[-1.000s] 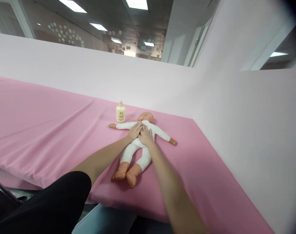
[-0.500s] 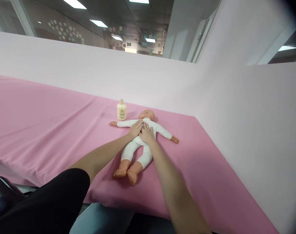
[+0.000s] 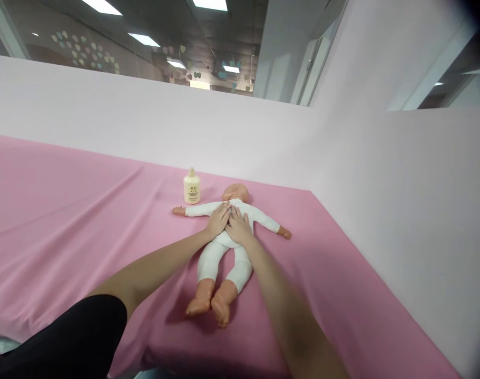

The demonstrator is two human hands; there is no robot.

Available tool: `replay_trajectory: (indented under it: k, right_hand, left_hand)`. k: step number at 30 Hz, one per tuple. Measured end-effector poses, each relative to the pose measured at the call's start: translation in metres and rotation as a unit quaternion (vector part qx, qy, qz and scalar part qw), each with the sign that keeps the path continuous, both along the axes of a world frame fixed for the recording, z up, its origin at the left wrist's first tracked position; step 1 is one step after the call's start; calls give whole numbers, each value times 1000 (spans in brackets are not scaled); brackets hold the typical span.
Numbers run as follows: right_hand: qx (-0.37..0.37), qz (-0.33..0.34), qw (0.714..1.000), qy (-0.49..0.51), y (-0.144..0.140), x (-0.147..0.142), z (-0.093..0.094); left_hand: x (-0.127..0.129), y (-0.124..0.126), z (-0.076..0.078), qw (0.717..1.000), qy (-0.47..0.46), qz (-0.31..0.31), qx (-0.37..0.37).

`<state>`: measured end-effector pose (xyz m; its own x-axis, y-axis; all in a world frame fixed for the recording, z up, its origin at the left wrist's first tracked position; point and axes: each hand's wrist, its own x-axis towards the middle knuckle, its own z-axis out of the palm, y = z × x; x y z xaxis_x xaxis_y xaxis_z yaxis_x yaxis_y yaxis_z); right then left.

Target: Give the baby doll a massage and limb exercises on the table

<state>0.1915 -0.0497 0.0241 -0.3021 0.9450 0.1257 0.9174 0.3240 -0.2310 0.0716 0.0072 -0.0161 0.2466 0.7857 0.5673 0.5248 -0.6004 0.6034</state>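
Doll (image 3: 224, 252): a baby figure of smooth, peach-toned plastic, lying face up near the far right corner of the bed, head toward the far edge and bare feet toward the near edge; arms spread straight out to either side, legs nearly together.
Doll's clothing: a soft white one-piece suit with long sleeves and long legs, leaving the rounded bald head, small hands and moulded feet uncovered.
Left hand (image 3: 218, 220): laid palm down on the doll's chest, fingers (image 3: 223, 211) stretched out flat and close together, pointing toward the head; nothing is gripped.
Right hand (image 3: 238, 227): flat on the chest just beside the left hand and touching it, fingers extended and slightly spread; it clasps nothing.
Forearms: both bare, converging from the near edge onto the torso; a black sleeve (image 3: 66, 342) covers the left upper arm.
Bottle (image 3: 192, 187): a squat, cream-coloured plastic container with rounded shoulders and a narrow cap, upright by the far edge, near the doll's outstretched arm and apart from it; its small printed label is too small to read.
Bed (image 3: 66, 221): covered with a smooth pink sheet marked by long shallow creases.
Partition (image 3: 401, 200): plain, matt, pale pink panels along the far and right edges of the bed.
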Motion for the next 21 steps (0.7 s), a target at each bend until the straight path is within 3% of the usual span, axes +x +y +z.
replay_trajectory:
  k: [12,16,21]
  right_hand:
    - [45,-4,999,3,-3,0,-6]
    - [41,13,999,15,3,8,-7]
    - [27,5,999,29,9,22,-6]
  left_hand:
    - [-1,-5,2,1000,21,-6,-11]
    - [-1,-8,7,998,49,-1,-26]
    - [-5,-11,11,993,111,-36,-18]
